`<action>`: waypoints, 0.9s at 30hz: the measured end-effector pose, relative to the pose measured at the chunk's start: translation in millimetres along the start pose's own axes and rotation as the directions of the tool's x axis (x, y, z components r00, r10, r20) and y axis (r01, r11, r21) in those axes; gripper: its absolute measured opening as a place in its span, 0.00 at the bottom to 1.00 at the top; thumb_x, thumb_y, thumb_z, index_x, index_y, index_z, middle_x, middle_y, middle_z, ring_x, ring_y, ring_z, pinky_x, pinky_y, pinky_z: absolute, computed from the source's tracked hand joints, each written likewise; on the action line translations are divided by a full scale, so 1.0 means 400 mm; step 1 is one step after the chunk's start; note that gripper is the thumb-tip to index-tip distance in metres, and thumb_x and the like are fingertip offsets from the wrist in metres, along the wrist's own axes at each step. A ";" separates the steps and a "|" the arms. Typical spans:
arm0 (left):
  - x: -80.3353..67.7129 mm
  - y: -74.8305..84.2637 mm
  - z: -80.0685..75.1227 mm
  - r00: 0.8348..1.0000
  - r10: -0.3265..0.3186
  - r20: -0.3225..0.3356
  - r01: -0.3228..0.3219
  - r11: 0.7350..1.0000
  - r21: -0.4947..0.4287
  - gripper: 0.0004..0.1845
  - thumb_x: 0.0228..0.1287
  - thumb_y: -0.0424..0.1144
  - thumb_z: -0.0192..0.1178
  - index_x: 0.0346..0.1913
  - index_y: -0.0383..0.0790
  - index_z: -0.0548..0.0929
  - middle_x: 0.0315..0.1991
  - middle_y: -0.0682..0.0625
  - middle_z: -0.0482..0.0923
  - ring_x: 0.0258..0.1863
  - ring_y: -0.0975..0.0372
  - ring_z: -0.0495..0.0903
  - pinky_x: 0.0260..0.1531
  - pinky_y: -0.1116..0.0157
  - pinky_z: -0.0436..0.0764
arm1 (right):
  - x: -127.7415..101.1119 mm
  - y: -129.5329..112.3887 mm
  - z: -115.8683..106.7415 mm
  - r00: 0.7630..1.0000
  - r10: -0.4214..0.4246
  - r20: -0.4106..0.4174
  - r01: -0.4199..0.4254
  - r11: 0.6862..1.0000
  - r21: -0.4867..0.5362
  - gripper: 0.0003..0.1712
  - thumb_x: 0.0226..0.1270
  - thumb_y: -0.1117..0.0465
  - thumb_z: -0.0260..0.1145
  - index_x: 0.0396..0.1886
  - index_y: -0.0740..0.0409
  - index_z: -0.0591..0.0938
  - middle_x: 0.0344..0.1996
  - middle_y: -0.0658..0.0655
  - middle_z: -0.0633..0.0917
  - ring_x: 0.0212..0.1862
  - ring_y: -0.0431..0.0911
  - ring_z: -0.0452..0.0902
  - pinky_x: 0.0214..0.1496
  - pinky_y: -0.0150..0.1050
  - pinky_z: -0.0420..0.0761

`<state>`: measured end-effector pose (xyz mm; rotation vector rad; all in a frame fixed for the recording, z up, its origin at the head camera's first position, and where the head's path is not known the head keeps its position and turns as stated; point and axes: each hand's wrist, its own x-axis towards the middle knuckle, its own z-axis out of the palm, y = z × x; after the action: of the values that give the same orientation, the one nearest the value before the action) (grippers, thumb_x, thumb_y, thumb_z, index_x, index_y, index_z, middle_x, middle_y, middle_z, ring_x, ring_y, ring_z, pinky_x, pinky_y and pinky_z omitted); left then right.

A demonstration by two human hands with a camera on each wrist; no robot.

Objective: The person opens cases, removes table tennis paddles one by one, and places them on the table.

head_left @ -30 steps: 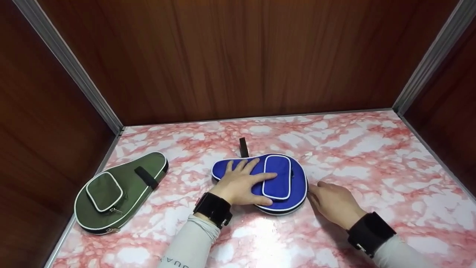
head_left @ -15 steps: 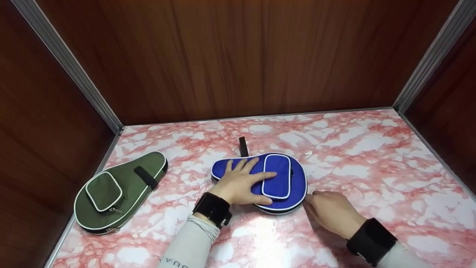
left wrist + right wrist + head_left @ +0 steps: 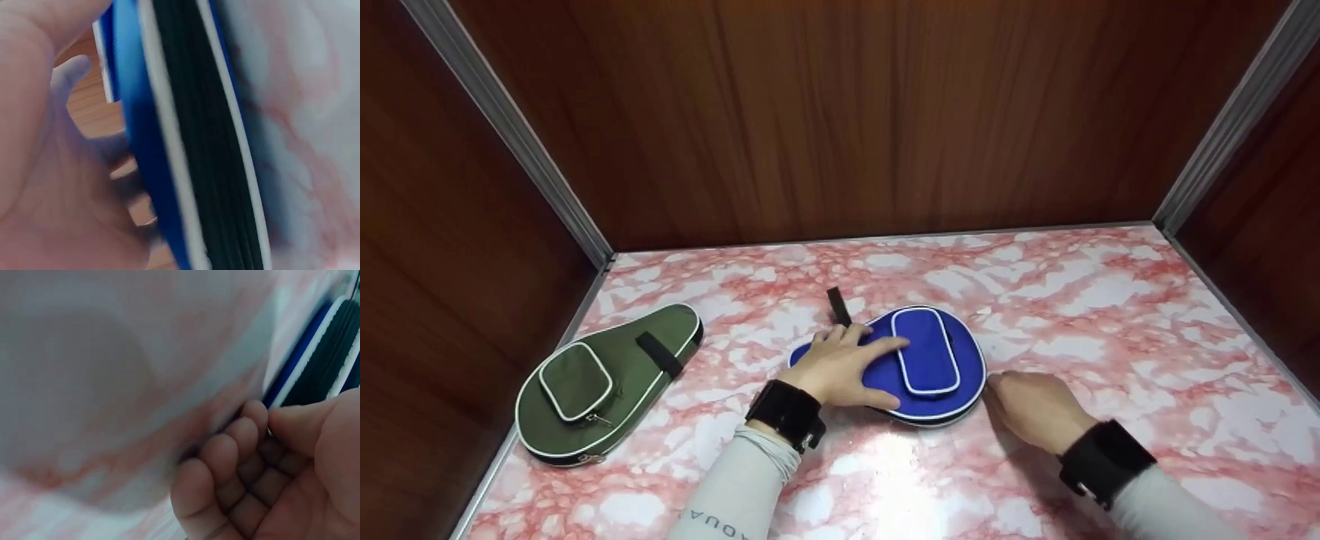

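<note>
Wooden walls (image 3: 840,120) close the marble tabletop (image 3: 1110,315) on the left, far and right sides. The green case (image 3: 600,379) fills the near left corner, the blue case (image 3: 919,367) sits mid-table; the whole right half and the far strip lie open.

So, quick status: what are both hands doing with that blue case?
Left hand flat on blue paddle case. Right hand pinching at its zipper edge. Green paddle case off left, clear.

Both arms wear pale grey long sleeves (image 3: 742,480), the left lettered, with black wrist straps (image 3: 786,413).
</note>
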<state>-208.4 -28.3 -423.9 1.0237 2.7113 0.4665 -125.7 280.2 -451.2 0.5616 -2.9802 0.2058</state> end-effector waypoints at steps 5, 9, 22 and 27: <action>0.001 -0.003 0.024 0.999 -0.028 -0.032 0.028 1.000 -0.007 0.47 0.64 0.75 0.69 0.85 0.72 0.68 0.85 0.40 0.57 0.85 0.42 0.56 0.76 0.26 0.52 | 0.028 0.022 0.001 0.999 0.042 0.020 -0.041 0.999 -0.017 0.14 0.80 0.62 0.64 0.28 0.54 0.80 0.24 0.57 0.84 0.30 0.61 0.86 0.32 0.61 0.84; 0.005 0.001 0.027 0.998 -0.053 -0.018 0.052 0.997 -0.050 0.47 0.65 0.74 0.69 0.85 0.72 0.67 0.89 0.42 0.50 0.88 0.41 0.48 0.74 0.22 0.52 | 0.033 0.027 0.000 0.999 0.044 0.022 -0.043 0.999 -0.020 0.14 0.79 0.63 0.64 0.28 0.55 0.79 0.23 0.56 0.83 0.29 0.60 0.85 0.32 0.61 0.84; 0.010 0.014 0.029 0.997 -0.066 -0.027 0.064 0.995 -0.079 0.46 0.64 0.73 0.71 0.84 0.71 0.69 0.88 0.43 0.54 0.87 0.44 0.52 0.74 0.23 0.55 | -0.003 0.008 0.007 0.998 0.030 -0.062 -0.033 0.998 -0.044 0.17 0.79 0.63 0.66 0.25 0.52 0.77 0.20 0.55 0.81 0.26 0.58 0.83 0.29 0.59 0.83; 0.008 0.010 0.031 0.997 -0.066 -0.041 0.063 0.995 -0.075 0.46 0.63 0.73 0.72 0.83 0.70 0.71 0.88 0.43 0.55 0.87 0.42 0.53 0.73 0.23 0.57 | -0.016 -0.017 0.007 0.994 -0.014 -0.108 0.008 0.998 -0.054 0.20 0.78 0.62 0.69 0.23 0.50 0.75 0.17 0.53 0.79 0.24 0.57 0.83 0.28 0.58 0.82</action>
<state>-204.7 -20.6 -434.2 0.9140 2.7337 0.5784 -117.5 276.0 -454.0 0.5425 -2.8678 0.1493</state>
